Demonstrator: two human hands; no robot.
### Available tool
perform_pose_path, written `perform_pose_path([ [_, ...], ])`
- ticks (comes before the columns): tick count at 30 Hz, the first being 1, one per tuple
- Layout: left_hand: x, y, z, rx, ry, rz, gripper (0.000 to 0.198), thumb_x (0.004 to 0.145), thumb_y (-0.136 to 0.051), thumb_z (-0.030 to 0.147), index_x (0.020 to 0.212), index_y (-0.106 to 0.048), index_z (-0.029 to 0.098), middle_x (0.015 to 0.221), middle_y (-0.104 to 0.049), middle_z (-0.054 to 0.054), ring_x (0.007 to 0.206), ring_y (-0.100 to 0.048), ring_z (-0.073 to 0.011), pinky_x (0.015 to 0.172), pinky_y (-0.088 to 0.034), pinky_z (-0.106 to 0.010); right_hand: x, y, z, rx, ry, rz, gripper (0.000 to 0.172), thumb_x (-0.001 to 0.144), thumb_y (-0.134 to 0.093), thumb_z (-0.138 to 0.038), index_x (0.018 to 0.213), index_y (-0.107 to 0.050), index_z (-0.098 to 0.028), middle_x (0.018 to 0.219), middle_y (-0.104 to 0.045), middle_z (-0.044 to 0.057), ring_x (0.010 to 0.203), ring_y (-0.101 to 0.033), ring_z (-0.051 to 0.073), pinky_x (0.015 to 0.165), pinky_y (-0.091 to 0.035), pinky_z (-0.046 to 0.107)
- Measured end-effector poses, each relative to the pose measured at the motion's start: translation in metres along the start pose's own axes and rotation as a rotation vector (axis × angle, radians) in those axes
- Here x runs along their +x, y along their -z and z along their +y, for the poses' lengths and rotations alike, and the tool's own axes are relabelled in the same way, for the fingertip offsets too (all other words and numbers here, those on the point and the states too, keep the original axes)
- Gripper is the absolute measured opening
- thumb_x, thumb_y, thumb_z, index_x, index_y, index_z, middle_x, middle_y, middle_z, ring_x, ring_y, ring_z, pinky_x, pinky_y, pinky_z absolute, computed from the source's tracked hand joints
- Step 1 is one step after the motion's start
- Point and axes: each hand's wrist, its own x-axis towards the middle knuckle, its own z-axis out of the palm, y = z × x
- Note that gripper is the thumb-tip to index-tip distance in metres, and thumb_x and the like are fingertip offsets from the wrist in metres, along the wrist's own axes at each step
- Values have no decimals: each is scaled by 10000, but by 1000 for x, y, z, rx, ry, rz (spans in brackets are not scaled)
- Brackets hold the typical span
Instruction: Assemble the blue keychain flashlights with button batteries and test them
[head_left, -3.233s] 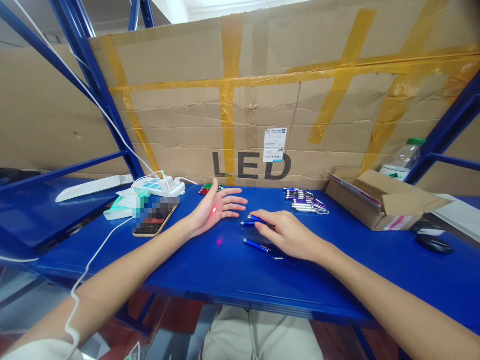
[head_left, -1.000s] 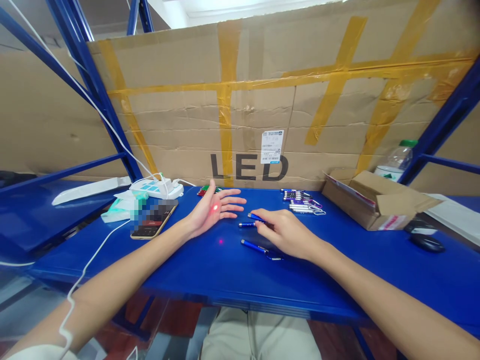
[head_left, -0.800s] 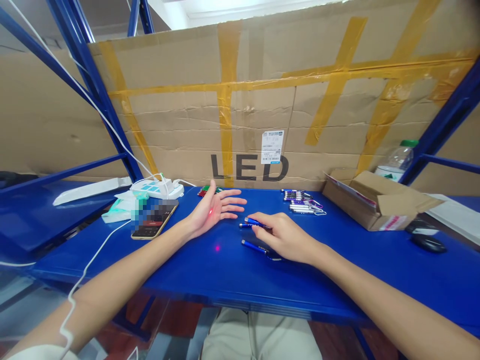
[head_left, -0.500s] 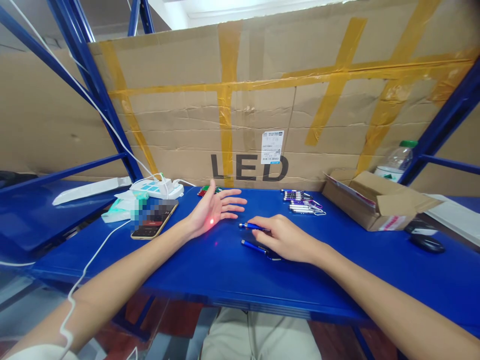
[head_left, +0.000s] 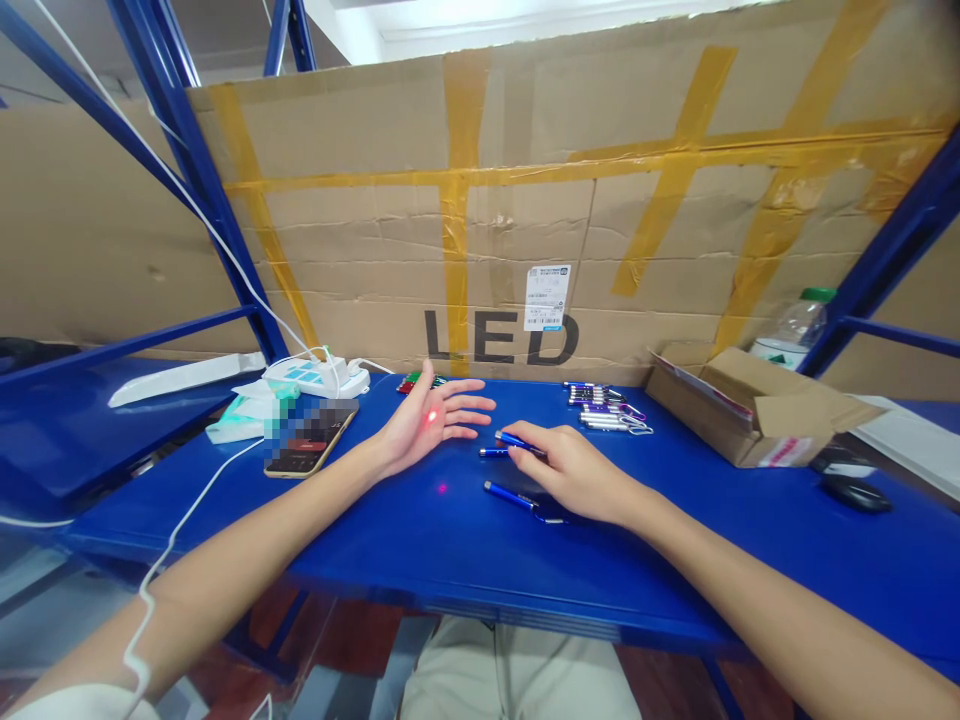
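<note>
My right hand grips a slim blue laser pointer between thumb and fingers, its tip facing left. Just under it a second blue laser pointer shows, partly covered by the fingers; whether the hand touches it I cannot tell. Closer to me lies another blue laser pointer with a clip, beside the heel of that hand. My left hand is open, palm turned toward the pointer, fingers spread, holding nothing. A bright red light spot glows on its palm, and a fainter spot sits on the blue tabletop.
Several purple and silver penlights lie at the back, with small red and green items behind my left hand. A phone, tissue pack and power strip are left. An open cardboard box and black mouse are right.
The held laser pointer's tip has risen slightly, so a second pointer shows beneath it. The red spot has moved up the left palm. My left hand has hardly moved.
</note>
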Motion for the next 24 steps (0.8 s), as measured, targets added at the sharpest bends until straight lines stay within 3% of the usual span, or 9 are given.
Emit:
perform_pose_path([
  [8, 0, 0, 0, 10, 1, -1, 884, 1026, -262, 820, 1408, -652, 125, 1390, -704, -230, 1190, -704, -329, 931, -560, -392, 0, -1, 0, 27, 23, -46, 284, 1099, -475, -325, 1210, -711, -212, 851, -755, 23, 717, -652, 179, 715, -443, 290],
  [12, 0, -1, 1, 18, 0, 12, 877, 1030, -250, 816, 1396, -658, 131, 1371, -714, -220, 1172, -708, -316, 925, -563, -385, 0, 1, 2, -151, -18, -45, 266, 1110, -475, -323, 1205, -694, -207, 946, -744, 60, 842, -684, 219, 768, -456, 320],
  [14, 0, -1, 1, 22, 1, 11, 871, 1030, -255, 817, 1392, -661, 136, 1365, -717, -217, 1167, -709, -316, 924, -564, -387, 0, 2, 4, -251, -17, -93, 251, 1105, -491, -302, 1211, -701, -212, 1065, -724, 89, 942, -695, 241, 807, -471, 335],
  [17, 0, -1, 1, 26, 2, 8, 864, 1030, -267, 815, 1393, -660, 136, 1370, -713, -217, 1168, -707, -315, 922, -563, -385, 0, 1, 7, -336, -10, -171, 238, 1095, -525, -296, 1208, -716, -210, 1092, -681, 98, 957, -695, 246, 814, -490, 341],
  [24, 0, -1, 1, 15, 0, 14, 869, 1043, -225, 800, 1379, -668, 132, 1324, -731, -208, 1137, -715, -294, 900, -569, -361, 0, -2, 9, -222, 53, -186, 235, 1079, -607, -325, 1244, -722, -204, 1156, -724, 97, 1020, -712, 244, 884, -521, 346],
])
